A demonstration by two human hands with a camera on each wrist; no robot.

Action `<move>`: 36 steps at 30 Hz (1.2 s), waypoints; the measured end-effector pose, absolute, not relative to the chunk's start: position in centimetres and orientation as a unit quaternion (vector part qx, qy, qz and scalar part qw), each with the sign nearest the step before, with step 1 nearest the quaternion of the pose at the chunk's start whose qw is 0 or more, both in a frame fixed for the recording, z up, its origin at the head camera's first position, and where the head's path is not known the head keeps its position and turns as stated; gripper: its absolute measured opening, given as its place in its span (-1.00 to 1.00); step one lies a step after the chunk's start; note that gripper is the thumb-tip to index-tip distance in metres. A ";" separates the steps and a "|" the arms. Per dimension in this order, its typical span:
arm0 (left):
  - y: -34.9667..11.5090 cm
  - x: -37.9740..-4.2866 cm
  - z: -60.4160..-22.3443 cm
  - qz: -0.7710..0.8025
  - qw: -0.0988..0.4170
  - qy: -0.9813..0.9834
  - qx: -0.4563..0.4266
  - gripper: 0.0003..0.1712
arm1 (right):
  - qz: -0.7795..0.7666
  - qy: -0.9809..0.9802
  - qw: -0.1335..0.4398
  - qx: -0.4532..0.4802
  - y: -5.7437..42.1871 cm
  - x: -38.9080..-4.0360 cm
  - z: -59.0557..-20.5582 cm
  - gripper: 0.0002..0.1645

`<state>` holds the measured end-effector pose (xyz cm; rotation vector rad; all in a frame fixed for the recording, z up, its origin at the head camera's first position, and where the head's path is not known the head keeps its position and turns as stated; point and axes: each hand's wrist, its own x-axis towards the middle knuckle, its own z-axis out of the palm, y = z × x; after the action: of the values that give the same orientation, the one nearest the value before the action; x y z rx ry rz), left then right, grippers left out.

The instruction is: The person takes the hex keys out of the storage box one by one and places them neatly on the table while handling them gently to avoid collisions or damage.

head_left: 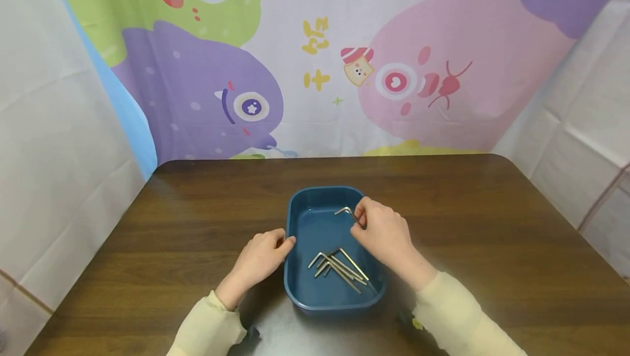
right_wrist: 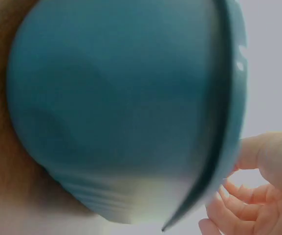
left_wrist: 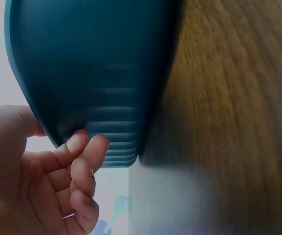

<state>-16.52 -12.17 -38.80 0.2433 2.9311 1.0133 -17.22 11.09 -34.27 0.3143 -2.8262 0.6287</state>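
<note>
Bent metal hex keys [head_left: 344, 275] lie heaped in the near half of the blue tray [head_left: 315, 230]. They look hard, light and a bit slippery; the long leg seems best to grab. The left hand [head_left: 261, 257] pinches the tray's left rim. Farther off, the right hand [head_left: 384, 230] pinches one hex key [head_left: 348, 209] over the tray's far right part, bent end poking out.

From my remote view, I see a dark wood-grained table [head_left: 197, 208] with rounded far corners and a pale sheen [head_left: 285, 337] near its front edge. Behind it I make out a cloth [head_left: 305, 126] printed with green, purple and pink one-eyed creatures and sideways yellow lettering [head_left: 319, 79]. Creased whitish sheets [head_left: 54, 110] flank both sides.
</note>
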 end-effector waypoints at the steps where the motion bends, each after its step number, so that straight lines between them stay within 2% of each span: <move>1: -12.2 -16.5 -38.8 0.326 0.015 0.942 0.079 -0.66 | 0.217 -0.964 0.116 0.103 11.3 -17.2 -34.2 -0.86; 16: -12.1 -16.3 -38.9 0.334 0.022 0.939 0.076 -0.68 | 0.263 -0.955 0.132 0.023 14.7 -17.5 -34.0 -0.78; 22: -12.2 -16.4 -38.8 0.335 0.022 0.939 0.078 -0.67 | 0.261 -0.958 0.121 0.001 16.3 -18.2 -33.9 -0.75; 36: -12.2 -16.5 -38.9 0.334 0.021 0.939 0.084 -0.67 | 0.234 -0.972 0.009 -0.012 18.4 -19.7 -35.9 -0.77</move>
<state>-16.48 -12.15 -38.89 0.2590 2.9094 1.0364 -19.66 18.43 -35.87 -0.0381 -3.0374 0.7299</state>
